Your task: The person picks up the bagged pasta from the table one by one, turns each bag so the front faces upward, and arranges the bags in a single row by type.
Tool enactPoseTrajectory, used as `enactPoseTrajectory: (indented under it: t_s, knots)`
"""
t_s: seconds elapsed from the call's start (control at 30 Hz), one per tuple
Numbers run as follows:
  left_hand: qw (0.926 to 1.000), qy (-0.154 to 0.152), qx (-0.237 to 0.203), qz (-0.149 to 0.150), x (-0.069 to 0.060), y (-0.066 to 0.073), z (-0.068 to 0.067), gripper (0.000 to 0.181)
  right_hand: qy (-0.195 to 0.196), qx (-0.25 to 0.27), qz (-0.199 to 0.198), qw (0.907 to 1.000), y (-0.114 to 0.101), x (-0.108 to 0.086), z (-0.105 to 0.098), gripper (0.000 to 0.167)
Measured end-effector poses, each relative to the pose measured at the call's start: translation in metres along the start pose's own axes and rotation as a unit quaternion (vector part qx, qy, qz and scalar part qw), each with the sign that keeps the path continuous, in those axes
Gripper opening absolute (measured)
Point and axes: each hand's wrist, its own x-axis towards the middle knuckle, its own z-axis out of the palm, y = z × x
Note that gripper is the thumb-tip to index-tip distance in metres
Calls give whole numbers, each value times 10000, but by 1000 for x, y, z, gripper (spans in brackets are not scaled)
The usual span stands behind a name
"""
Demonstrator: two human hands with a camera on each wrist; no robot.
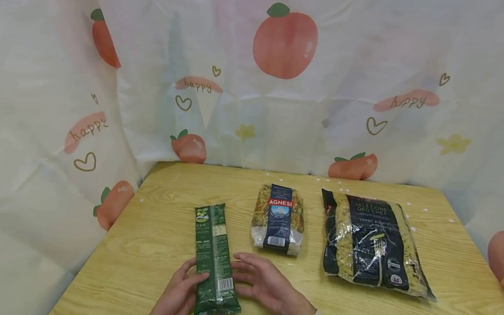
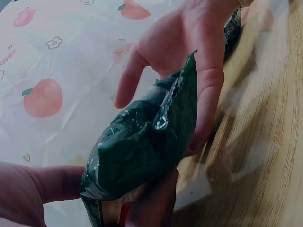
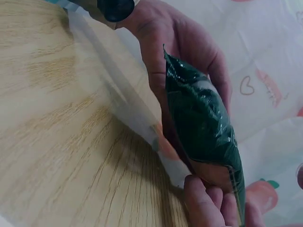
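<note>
A long green pasta packet [image 1: 216, 262] stands out in front of me at the table's near left, its barcode side up in the head view. My left hand [image 1: 179, 291] grips its left edge, thumb over the printed face and fingers underneath. On the other side, my right hand [image 1: 263, 283] has loosely extended fingers at the right edge, the tips partly hidden behind the packet. Seen from the left wrist, the right thumb is apart from the green packet [image 2: 147, 137]. From the right wrist, right fingertips [image 3: 203, 201] touch its lower side.
A clear AGNESI pasta bag [image 1: 279, 220] lies beyond my right hand. Farther right is a larger black-and-clear penne bag [image 1: 375, 243]. The wooden table [image 1: 135, 257] has small white specks near its back edge. A fruit-printed curtain [image 1: 278, 120] hangs behind and along both sides.
</note>
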Motion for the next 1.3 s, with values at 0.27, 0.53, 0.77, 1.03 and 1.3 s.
enactPoseTrajectory:
  t_s: [0.27,0.53,0.77,1.03,1.3]
  knots:
    - [9998,-36,-189,1,-2,0,1,83,-292,107,119,9994,2,4,2,62]
    - [9997,-155,168,116,-3,-6,1,83,-486,37,218,9986,7,4,2,75]
    - [9987,-248,440,-94,-2,-5,-2,81,-458,-132,55,9988,8,6,-2,73]
    - [9968,-126,786,14,-9,3,-7,74,-364,-221,5,9991,5,5,-4,75]
    - [9943,143,1029,253,-15,11,-7,66,-264,-361,-48,9990,6,3,-3,73]
